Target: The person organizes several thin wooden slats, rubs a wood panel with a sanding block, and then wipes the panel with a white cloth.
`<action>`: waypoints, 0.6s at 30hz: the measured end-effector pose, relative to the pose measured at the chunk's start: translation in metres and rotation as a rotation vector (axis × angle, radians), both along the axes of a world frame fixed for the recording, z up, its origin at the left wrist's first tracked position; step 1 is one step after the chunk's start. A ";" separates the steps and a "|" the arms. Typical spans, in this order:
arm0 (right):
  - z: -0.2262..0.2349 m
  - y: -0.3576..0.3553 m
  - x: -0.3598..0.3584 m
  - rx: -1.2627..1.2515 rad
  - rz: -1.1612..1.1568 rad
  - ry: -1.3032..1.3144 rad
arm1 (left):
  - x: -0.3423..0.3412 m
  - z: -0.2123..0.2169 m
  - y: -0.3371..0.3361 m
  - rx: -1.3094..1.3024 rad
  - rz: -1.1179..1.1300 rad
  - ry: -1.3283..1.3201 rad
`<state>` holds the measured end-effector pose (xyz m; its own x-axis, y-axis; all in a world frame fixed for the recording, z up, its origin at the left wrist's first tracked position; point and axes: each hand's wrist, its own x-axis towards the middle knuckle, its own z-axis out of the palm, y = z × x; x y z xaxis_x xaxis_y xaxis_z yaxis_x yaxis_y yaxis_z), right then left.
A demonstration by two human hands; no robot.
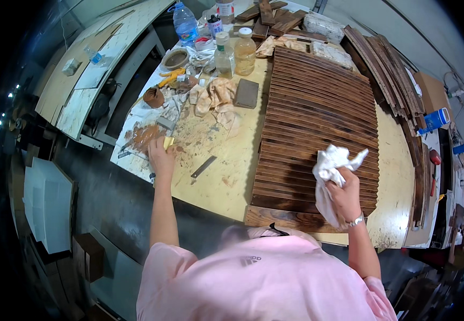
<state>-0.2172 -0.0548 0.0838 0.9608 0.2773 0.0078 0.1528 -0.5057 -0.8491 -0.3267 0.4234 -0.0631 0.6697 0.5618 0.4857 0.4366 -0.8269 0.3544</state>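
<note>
A slatted dark-brown wooden panel (317, 115) lies on the pale yellow tabletop (226, 187). Over its lower right part my right hand (345, 193) is closed round a crumpled white cloth (332, 165). At the table's left edge my left hand (160, 158) has its fingers closed on a small yellow piece (168, 143), whose kind I cannot make out. Beside that hand spreads a brown paste smear (142, 136), with a grey block (165, 123) just beyond. To its right lies a narrow flat dark strip (204, 167).
Farther back are stained cloths (216, 96), a grey-brown block (247, 93), a roll of brown strip (153, 97), a jar of yellowish liquid (244, 52) and a blue-tinted water bottle (186, 25). Dark wooden slats (382, 69) are stacked at the right. A second bench (76, 69) stands left.
</note>
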 end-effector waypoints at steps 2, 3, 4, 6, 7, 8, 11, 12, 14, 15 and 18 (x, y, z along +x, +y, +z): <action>0.020 0.033 0.012 -0.015 0.148 -0.053 | -0.004 -0.003 0.004 -0.028 0.047 0.022; 0.025 0.051 0.017 0.011 0.202 -0.062 | -0.003 -0.005 0.005 -0.041 0.045 0.019; 0.029 0.071 0.020 0.033 0.245 -0.044 | -0.002 -0.007 0.006 -0.053 0.051 0.036; 0.047 0.117 0.028 0.102 0.331 0.138 | -0.002 -0.011 0.008 -0.080 0.070 0.075; 0.051 0.138 0.031 0.166 0.349 0.156 | 0.000 -0.010 0.007 -0.091 0.070 0.067; 0.042 0.153 0.043 0.274 0.419 0.173 | 0.002 -0.008 0.005 -0.103 0.068 0.058; 0.015 0.180 0.069 0.118 0.461 -0.287 | 0.004 -0.008 0.003 -0.107 0.070 0.055; 0.017 0.180 0.068 0.006 0.446 -0.472 | 0.000 -0.010 0.006 -0.103 0.083 0.064; 0.025 0.160 0.048 -0.010 0.502 -0.341 | -0.013 -0.016 0.013 -0.165 0.117 0.029; 0.024 0.137 0.042 -0.087 0.529 -0.359 | -0.017 -0.020 0.011 -0.204 0.120 0.011; 0.004 0.052 0.019 -0.355 0.556 -0.245 | -0.027 -0.011 -0.003 -0.290 0.125 -0.044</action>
<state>-0.1979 -0.0031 0.0875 0.6580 0.7526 0.0240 0.6347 -0.5373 -0.5554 -0.3536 0.4204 -0.0745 0.5689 0.7574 0.3204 0.5070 -0.6298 0.5885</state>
